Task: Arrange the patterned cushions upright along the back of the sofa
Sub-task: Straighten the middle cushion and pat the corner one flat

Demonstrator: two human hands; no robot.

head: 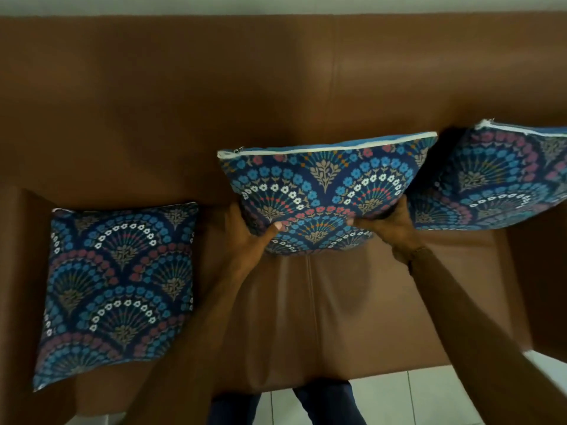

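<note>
Three blue floral fan-patterned cushions are on a brown leather sofa [153,102]. The middle cushion [325,185] stands upright against the backrest, white zip edge on top. My left hand [248,234] grips its lower left corner and my right hand [389,228] grips its lower right corner, thumbs on the front face. The right cushion [497,179] leans upright against the backrest, its right part cut off by the frame edge. The left cushion [116,289] lies flat on the left seat.
The sofa's left armrest [12,271] and right armrest [537,286] bound the seat. A seam [308,302] runs down the seat's middle. White tiled floor [429,400] and my legs show below the seat's front edge.
</note>
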